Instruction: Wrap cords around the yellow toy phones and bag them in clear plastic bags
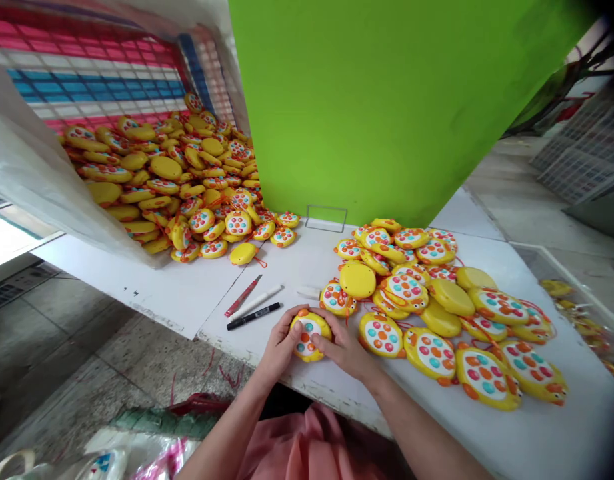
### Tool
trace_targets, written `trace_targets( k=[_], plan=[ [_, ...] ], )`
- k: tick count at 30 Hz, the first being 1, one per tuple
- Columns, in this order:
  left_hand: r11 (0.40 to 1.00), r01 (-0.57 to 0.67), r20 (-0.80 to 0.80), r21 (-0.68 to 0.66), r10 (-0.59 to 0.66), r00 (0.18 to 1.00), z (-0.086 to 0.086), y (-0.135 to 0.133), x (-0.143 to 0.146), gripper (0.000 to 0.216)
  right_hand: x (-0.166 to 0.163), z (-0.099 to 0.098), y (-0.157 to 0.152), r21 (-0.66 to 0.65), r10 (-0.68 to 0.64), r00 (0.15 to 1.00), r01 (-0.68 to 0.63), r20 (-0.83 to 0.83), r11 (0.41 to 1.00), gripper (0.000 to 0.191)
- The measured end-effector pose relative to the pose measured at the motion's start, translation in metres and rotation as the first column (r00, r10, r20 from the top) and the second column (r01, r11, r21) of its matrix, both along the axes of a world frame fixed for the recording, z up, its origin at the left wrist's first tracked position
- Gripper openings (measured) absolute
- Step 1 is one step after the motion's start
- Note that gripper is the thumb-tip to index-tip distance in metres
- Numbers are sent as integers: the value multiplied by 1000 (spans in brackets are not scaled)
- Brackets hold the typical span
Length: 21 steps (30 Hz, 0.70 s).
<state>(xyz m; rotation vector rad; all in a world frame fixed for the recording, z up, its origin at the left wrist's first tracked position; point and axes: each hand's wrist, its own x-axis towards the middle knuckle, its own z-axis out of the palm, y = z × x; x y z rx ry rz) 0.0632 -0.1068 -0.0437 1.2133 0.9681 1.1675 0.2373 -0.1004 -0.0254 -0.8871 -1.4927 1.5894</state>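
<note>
Yellow toy (pixel 309 327), one: being held over the near edge of the table, its white button face showing. Left hand (pixel 281 337) is gripping its left side, thumb over the rim; right hand (pixel 344 348) is gripping its right side, thumb pressing on the face.

Surroundings: a green board (pixel 377 107) is standing at the far side, blocking the view behind it. Left of it, a large heap of like toys (pixel 164 168) is spilling from a pale plastic sheet (pixel 51 167), before a striped, netted backing (pixel 97 83). Right of the hands, a second pile (pixel 404 290) is spreading.

Counts: red tool, one (pixel 243 297); white pen, one (pixel 257 303); black marker, one (pixel 253 317), all lying left of the toy; white block, one (pixel 309 293), lying beyond it; wire frame, one (pixel 327 219), resting by the board. Four toys are lining the right pile's near edge; overlap is hiding the full totals.

Surface and room: the white table (pixel 171 293) is showing chipped edges; grey tiled floor (pixel 107 360) is extending left, wrapped bags (pixel 131 450) lying near left.
</note>
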Motion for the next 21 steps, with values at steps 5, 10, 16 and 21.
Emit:
trace_targets(
  k=[5,10,16,21],
  plan=[
    [999,39,13,3,-39,999,0,-1,0,40,1,0,0,-25,-7,1000,7,3,1000,45],
    [999,43,13,-5,-42,999,-2,-1,0,41,1,-3,1,-50,-1,1000,0,-21,999,46],
    [1000,18,9,-11,-18,1000,-1,0,1,43,1,-8,2,-40,-12,1000,11,-8,999,50],
    [1000,-2,-12,-5,2,1000,1,0,2,42,2,-8,3,22,-22,999,22,23,1000,50]
  ],
)
